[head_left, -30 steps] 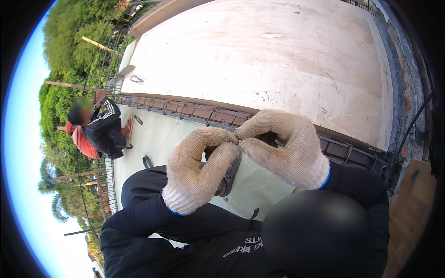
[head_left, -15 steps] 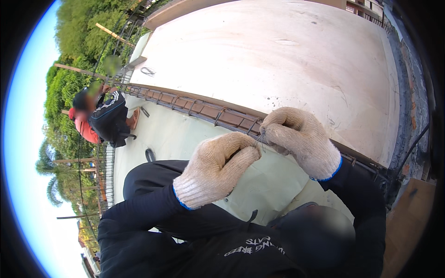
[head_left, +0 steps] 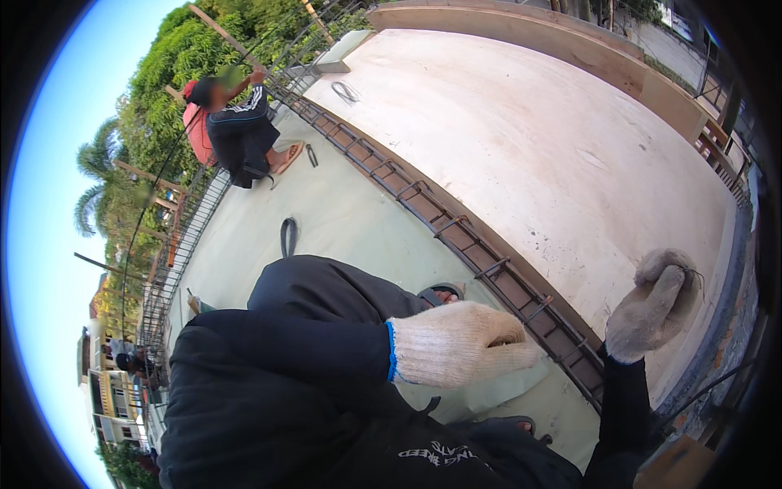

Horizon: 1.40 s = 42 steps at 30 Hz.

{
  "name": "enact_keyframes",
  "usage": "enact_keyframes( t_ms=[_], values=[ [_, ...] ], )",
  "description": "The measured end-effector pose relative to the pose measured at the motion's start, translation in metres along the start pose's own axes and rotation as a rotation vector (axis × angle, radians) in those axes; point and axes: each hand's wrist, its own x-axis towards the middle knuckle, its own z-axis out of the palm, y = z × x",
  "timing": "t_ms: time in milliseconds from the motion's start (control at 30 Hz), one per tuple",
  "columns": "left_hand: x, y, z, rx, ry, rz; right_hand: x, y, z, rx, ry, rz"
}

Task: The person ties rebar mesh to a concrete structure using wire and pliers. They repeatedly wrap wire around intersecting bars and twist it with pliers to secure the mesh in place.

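Observation:
My left hand [head_left: 452,345], in an off-white knit glove, is held above my bent legs with fingers curled; whatever it may hold is hidden. My right hand [head_left: 652,310], gloved alike, is out at the right over the pale plywood deck [head_left: 521,155], its fingers closed on a thin dark wire [head_left: 694,277]. Between deck and pale green sheeting [head_left: 228,253] runs a long steel rebar cage [head_left: 444,226], nearest to both hands. One sandalled foot [head_left: 440,296] of mine shows beyond my left hand.
A co-worker [head_left: 240,134] in black squats at upper left beside another in red [head_left: 195,126]. Pliers [head_left: 311,155] and a dark coil [head_left: 288,236] lie on the sheeting, a wire loop [head_left: 344,93] on the plywood. Bar railing and trees line the left; a timber board [head_left: 529,24] edges the deck.
My hands, earlier together at a wire by the rebar, have moved apart; the right swung far right with the wire, the left dropped back. The view has turned, showing more of the deck's far edge.

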Motion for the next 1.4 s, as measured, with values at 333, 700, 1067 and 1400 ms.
enact_keyframes(
  t_ms=[333, 700, 1067, 1400],
  values=[
    [-0.008, 0.08, 0.017, -0.246, -0.134, 0.484, 0.063, 0.004, 0.276, -0.672, -1.09, 0.256],
    [0.028, 0.02, 0.007, -0.024, 0.17, 0.213, -0.072, 0.085, 0.027, 0.106, -0.838, 0.868],
    [0.093, 0.052, 0.043, 0.047, 0.182, 0.266, -0.078, 0.019, -0.042, -0.287, -0.656, 0.632],
    [0.131, -0.03, 0.111, -0.431, 0.24, 0.138, -0.12, -0.009, -0.071, -0.088, -0.117, 0.907]
  ],
)
